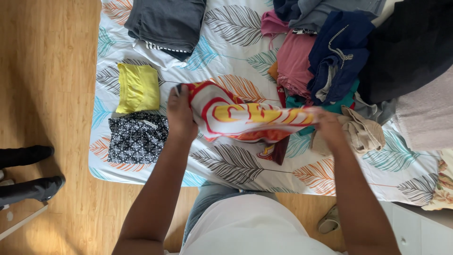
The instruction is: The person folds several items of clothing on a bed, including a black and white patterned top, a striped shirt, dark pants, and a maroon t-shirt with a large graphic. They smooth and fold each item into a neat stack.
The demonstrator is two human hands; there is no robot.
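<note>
While closed — both hands' fingers [181,101] on patterned cloth [245,118].

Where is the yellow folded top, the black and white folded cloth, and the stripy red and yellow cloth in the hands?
yellow top [138,88], head view, middle of the folded fabric.
black and white cloth [137,137], head view, centre of the folded piece.
red and yellow cloth [245,118], head view, middle of the stretched part between both hands.

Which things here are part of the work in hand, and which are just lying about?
In hand:
- left hand and right hand, stretching the red, yellow and white cloth

Lying about:
- folded yellow garment
- folded black-and-white patterned garment
- folded grey stack
- heap of unfolded clothes
- leaf-print sheet
</note>
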